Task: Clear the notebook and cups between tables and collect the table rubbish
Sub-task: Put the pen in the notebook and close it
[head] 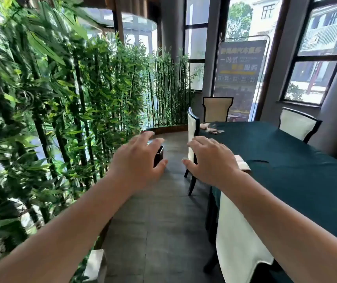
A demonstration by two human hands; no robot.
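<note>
A table with a dark green cloth (286,160) fills the right side. At its far left end lie crumpled paper rubbish (209,128) and a clear glass cup (213,126). A notebook (243,164) lies at the table's near left edge, partly hidden behind my right hand (210,160). That hand hovers open, fingers spread, just left of the notebook and not touching it. My left hand (137,160) is raised over the aisle, also open and holding nothing. Behind its fingers a dark bin (159,156) stands on the floor.
A wall of bamboo plants (51,109) lines the left of the grey floor aisle (163,211). Cream-backed chairs (193,137) stand along the table's left side, far end (217,109) and right side (297,126). A standing banner (239,78) and windows are behind.
</note>
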